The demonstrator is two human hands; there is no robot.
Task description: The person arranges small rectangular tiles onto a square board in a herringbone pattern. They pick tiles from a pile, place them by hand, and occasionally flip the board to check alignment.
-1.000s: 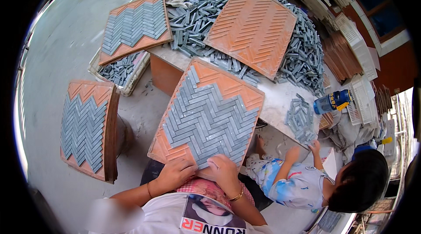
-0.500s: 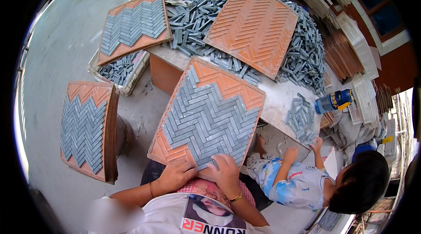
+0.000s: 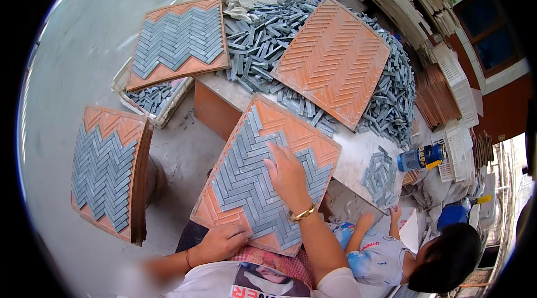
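An orange grooved board (image 3: 224, 221) leans across my lap, largely filled with narrow grey tiles (image 3: 246, 166) in a herringbone pattern. Orange grooves show bare at its top right and along its near corner. My right hand (image 3: 288, 175) lies over the middle of the tiles, open, with thumb and fingers apart; what lies beneath the palm is hidden. At the board's near left edge rests my left hand (image 3: 224, 241), fingers laid loosely over the rim with nothing visible in them.
A worktable (image 3: 349, 147) holds a heap of loose grey tiles (image 3: 268, 35) and an unfilled grooved board (image 3: 335, 57). Filled boards stand stacked at left (image 3: 103, 175) and over a crate (image 3: 182, 97). A small co-worker (image 3: 386, 253) sits at right near a blue jug (image 3: 417, 159).
My right hand has moved up from the board's near edge onto the tiles. My left hand stays at the rim. The co-worker's hands have shifted slightly down and left.
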